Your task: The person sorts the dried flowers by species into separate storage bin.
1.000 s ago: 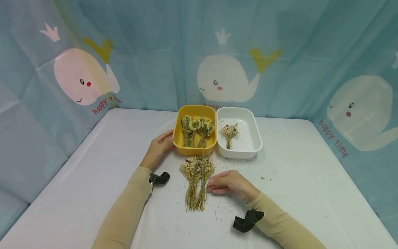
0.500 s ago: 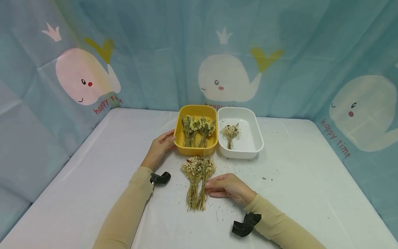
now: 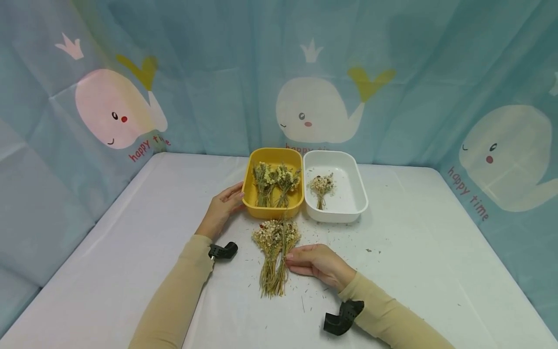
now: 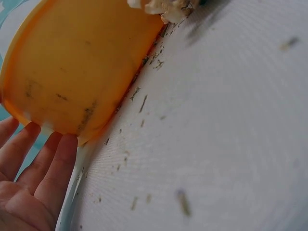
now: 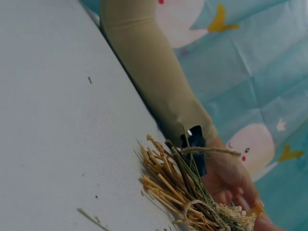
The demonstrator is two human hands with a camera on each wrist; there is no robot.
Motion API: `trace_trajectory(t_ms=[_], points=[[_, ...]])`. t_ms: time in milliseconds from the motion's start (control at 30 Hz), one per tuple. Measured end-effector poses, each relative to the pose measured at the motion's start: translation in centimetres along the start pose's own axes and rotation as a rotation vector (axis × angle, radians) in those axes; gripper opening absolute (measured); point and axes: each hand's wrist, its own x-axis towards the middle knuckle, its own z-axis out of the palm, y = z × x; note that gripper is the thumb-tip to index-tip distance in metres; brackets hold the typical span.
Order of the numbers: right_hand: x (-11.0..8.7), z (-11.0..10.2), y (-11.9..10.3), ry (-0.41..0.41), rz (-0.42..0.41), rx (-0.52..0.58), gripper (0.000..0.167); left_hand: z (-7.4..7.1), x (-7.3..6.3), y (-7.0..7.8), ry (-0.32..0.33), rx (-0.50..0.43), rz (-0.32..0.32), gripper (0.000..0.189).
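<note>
My left hand (image 3: 221,211) rests its extended fingertips against the left side of a yellow plastic bin (image 3: 272,213); the left wrist view shows the fingers (image 4: 60,161) on its wall. In front of the bin, bunches of dried flowers lie side by side on the white table, cream heads away from me and stems toward me. My right hand (image 3: 320,264) pinches the stems of the right-hand dried flower bunch (image 3: 288,237) between thumb and fingers. The left bunch (image 3: 268,237) lies against it. Twine-tied stems (image 5: 173,187) fill the lower part of the right wrist view.
Several yellowish dried bunches (image 3: 283,179) lie inside the yellow bin. Touching its right side is a white bin (image 3: 335,217) with a single cream bunch (image 3: 321,186). Plant crumbs dot the table (image 3: 414,252). A blue whale-print curtain (image 3: 218,97) stands behind and at both sides.
My right hand has moved slightly left, from beside the right-hand bunch onto its stems, which have shifted a little toward the left bunch. My left hand stays at the yellow bin.
</note>
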Motion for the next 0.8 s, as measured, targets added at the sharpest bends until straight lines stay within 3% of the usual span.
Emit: trace_trajectory(t_ms=[267, 800], points=[[0.08, 0.17, 0.09, 0.013, 0.005, 0.024, 0.048, 0.02, 0.01, 0.06, -0.002, -0.004, -0.008, 0.053], [0.04, 0.28, 0.13, 0.072, -0.005, 0.021, 0.051, 0.0, -0.03, -0.01, -0.006, -0.005, 0.0, 0.054]])
